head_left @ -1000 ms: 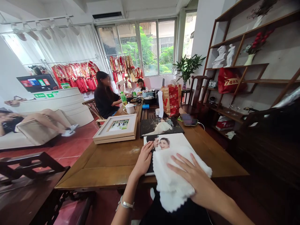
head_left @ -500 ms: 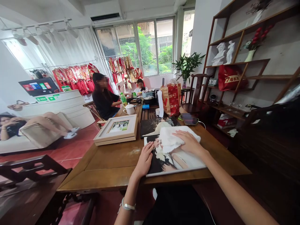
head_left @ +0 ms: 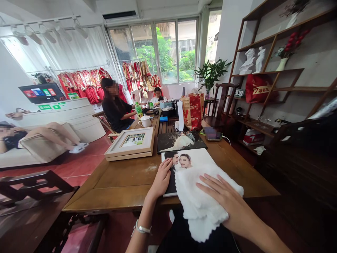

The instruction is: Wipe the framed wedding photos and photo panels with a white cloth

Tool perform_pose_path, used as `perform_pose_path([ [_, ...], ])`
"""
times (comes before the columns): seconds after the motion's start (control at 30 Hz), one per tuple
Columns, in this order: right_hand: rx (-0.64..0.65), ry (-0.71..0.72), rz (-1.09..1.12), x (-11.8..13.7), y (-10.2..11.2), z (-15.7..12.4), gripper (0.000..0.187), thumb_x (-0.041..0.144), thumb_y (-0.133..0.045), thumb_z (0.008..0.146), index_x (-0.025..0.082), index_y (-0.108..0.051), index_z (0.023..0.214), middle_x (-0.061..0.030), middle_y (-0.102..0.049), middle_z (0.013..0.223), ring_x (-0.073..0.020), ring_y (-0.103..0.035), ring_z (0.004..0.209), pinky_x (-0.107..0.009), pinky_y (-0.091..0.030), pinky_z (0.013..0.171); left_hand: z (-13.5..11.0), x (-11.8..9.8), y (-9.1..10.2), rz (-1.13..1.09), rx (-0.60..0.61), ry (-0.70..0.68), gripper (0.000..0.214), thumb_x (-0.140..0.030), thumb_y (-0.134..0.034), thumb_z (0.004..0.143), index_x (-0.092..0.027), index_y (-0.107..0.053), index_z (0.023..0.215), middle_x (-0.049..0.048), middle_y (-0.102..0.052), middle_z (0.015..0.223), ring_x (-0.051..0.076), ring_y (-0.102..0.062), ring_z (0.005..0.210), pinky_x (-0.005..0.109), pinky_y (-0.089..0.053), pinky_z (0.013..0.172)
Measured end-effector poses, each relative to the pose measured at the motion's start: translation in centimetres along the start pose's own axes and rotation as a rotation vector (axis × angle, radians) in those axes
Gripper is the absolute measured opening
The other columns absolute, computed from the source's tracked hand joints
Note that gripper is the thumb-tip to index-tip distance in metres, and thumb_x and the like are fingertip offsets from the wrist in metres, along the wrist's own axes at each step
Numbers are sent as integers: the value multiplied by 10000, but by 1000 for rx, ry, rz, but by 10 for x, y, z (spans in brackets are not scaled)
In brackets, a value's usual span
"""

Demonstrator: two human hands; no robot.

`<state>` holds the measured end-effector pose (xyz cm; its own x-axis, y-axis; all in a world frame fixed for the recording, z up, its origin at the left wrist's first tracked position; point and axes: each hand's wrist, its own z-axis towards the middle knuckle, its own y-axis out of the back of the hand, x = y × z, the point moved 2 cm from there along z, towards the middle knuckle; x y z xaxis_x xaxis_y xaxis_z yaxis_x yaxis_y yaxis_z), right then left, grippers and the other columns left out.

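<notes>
A large wedding photo panel (head_left: pixel 201 156) lies flat at the table's near edge, its upper part with two faces showing. My left hand (head_left: pixel 161 177) rests on its left edge, fingers stretched out and lying flat. A white fluffy cloth (head_left: pixel 192 196) covers most of the panel's lower part and drapes over the front edge. On top of the cloth presses my right hand (head_left: pixel 222 195), palm down with the fingers spread. Just beyond lies a second, dark photo panel (head_left: pixel 164 140) with a figure in a pale dress.
Left of the panels lie stacked wooden picture frames (head_left: pixel 131 153) on the table (head_left: pixel 113 186). Farther back stand a white teapot (head_left: pixel 145 121), a green-labelled bottle (head_left: pixel 138 110) and a paper bag (head_left: pixel 193 110). A phone (head_left: pixel 212 134) with a cable lies at right. A person in black (head_left: pixel 116 110) sits at the left side.
My right hand has drawn the cloth toward me, from the panel's upper part down over its front edge. The faces at the top are now uncovered. My left hand has stayed in place.
</notes>
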<state>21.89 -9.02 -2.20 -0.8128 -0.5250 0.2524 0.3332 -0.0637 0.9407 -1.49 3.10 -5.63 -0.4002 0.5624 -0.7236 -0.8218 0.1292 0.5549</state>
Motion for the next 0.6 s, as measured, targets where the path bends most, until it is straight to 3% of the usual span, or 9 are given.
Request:
perform_pose_path([
  [0.13, -63, -126, -40, -34, 1, 18, 644, 169, -496, 687, 295, -439, 1316, -22, -418, 1398, -227, -327, 1305, -460, -185, 1087, 0, 0, 1, 2, 6, -9, 463, -128, -333, 872, -249, -440, 1306, 31, -384, 1406, 184, -274, 1323, 449, -181, 1118],
  [0.33, -70, -310, -57, -79, 3, 89, 678, 99, -482, 617, 221, -488, 1283, -59, -432, 1388, -248, -334, 1292, -463, -201, 1068, 1, 2, 2, -9, 19, -15, 458, -142, -329, 879, -256, -435, 1310, 35, -383, 1405, 178, -271, 1326, 448, -173, 1118],
  [0.47, -67, -373, -83, -78, 2, 118, 658, 109, -487, 644, 201, -472, 1296, -83, -415, 1397, -264, -324, 1293, -482, -176, 1062, 0, 2, 2, -21, 22, -9, 456, -152, -333, 881, -265, -434, 1310, 29, -373, 1412, 177, -262, 1330, 444, -163, 1121],
  [0.6, -59, -289, -97, -50, -6, 100, 656, 180, -523, 662, 190, -450, 1314, -118, -393, 1407, -289, -289, 1309, -520, -154, 1057, 0, 0, 1, -21, 6, -6, 449, -153, -339, 880, -254, -441, 1305, 35, -380, 1407, 181, -268, 1326, 442, -170, 1120],
])
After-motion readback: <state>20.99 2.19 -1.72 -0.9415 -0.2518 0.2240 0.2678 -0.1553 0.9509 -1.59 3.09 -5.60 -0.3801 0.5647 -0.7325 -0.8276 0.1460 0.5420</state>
